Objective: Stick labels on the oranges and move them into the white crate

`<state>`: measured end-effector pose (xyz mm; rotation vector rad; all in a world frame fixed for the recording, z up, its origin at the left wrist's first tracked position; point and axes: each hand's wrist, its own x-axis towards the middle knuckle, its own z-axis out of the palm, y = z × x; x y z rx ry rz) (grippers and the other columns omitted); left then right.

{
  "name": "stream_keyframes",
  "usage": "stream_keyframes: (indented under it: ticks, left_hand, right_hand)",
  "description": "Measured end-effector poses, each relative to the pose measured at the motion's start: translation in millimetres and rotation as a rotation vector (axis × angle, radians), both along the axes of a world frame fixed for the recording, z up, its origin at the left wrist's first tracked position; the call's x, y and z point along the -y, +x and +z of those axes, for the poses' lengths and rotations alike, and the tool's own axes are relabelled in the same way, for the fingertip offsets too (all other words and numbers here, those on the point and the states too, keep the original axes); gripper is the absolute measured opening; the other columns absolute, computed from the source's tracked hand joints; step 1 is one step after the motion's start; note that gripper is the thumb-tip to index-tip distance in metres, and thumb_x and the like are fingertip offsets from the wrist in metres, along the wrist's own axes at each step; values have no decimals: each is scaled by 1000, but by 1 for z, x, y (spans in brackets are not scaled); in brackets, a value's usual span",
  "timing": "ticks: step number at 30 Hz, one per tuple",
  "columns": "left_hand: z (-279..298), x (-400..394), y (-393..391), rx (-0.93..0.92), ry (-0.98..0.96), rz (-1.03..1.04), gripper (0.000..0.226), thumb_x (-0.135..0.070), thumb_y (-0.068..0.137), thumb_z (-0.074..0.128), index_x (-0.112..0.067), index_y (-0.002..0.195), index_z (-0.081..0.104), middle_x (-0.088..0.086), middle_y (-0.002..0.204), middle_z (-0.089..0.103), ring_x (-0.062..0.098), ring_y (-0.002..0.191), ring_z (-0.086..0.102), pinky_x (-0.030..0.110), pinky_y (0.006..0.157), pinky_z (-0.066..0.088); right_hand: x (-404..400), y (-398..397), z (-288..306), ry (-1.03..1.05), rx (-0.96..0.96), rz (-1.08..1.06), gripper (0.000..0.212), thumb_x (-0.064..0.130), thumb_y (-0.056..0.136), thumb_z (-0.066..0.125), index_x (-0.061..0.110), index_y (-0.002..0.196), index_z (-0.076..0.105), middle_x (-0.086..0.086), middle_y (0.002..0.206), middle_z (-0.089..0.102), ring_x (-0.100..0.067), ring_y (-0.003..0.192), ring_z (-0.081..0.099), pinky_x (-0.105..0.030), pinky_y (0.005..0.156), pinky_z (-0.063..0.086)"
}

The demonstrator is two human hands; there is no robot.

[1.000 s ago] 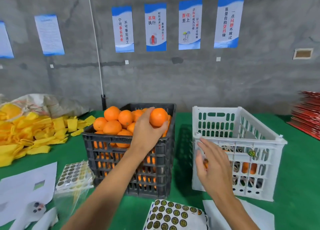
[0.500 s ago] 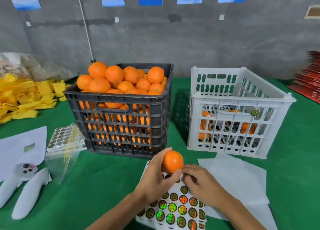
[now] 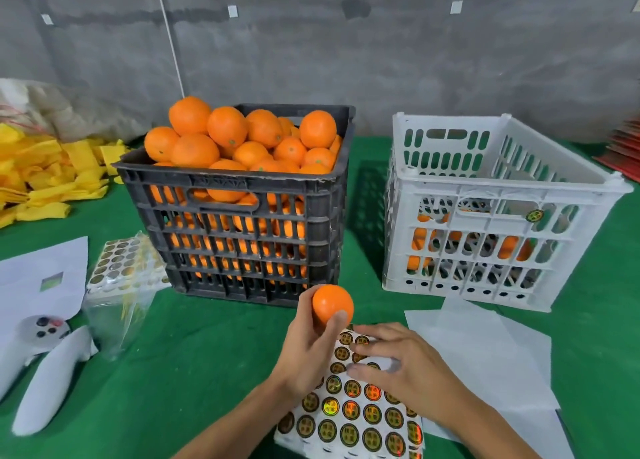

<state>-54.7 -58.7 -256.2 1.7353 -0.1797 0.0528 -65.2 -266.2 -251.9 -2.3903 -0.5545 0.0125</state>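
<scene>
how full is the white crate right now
Mostly empty. Through the white crate's slotted front only a few oranges show low down, and the bare inner walls are visible above them.

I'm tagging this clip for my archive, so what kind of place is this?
Probably a fruit packing or sorting workspace: a black slatted plastic crate heaped with oranges, a white slatted plastic crate holding a few, and a sheet of round gold-and-black labels on a green cloth-covered table against a bare concrete wall.
</scene>
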Motion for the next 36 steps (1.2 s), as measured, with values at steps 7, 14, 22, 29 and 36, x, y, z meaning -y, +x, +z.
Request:
stream_keyframes:
  ticks: [7,14,22,29,36]
  left_hand:
    - [-4,-1,1,1,25,3,54,-70,89,59,-52,137,40,-11,124,63,4,106,68,26,90,54]
    - [-5,0,3,63,184,41,59,-80,90,50,-52,139,33,-14,121,61,6,102,64,29,88,53]
    - [6,-6,-6,203,341,14,62,-72,97,43,-49,148,16,-23,132,44,2,99,65,12,79,51]
    - [1,5,-8,126,212,-67,58,-72,98,48,-50,146,23,-27,116,53,2,101,63,13,81,49]
    - [-5,6,-4,87,158,-36,52,-74,97,47,-52,140,27,-24,103,57,0,80,61,12,74,49]
  right_hand:
    - [5,0,-1,46,-29,31,35,64,90,62,50,121,71,45,138,48,8,127,43,-27,100,49]
    - [13,-2,1,37,25,22,45,74,83,66,49,120,71,43,143,44,8,136,38,-24,113,34]
    - [22,-1,2,-15,-8,44,53,81,76,64,56,123,67,42,147,40,13,140,27,-27,119,24]
    - [15,-3,3,-8,257,54,28,49,92,69,35,114,78,30,130,61,2,121,51,-31,104,41]
    - [18,-4,2,-134,594,146,24,34,91,76,30,114,79,17,135,65,-15,130,58,-44,107,48]
